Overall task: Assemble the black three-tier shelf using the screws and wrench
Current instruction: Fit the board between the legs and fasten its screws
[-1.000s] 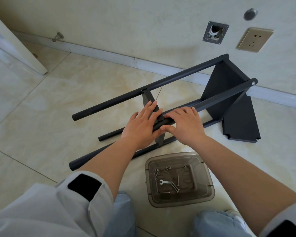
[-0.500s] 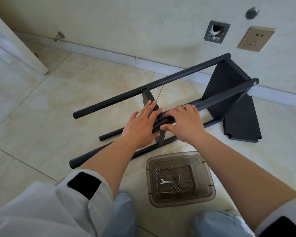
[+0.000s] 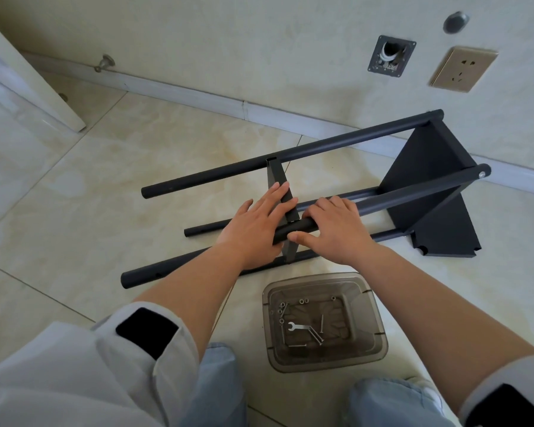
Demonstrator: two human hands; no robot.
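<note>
The shelf frame (image 3: 321, 186) lies on its side at frame centre. I judge the step in hand to be seating the middle shelf panel (image 3: 282, 198) against the near pole (image 3: 383, 198). My left hand (image 3: 256, 223) lies flat, fingers straight, on the panel; my right hand (image 3: 333, 229) curls over the pole. Next move: fetch a screw and the wrench (image 3: 301, 327) from the tray (image 3: 324, 322), lower centre. The joint's screw hole is hidden beneath my hands.
</note>
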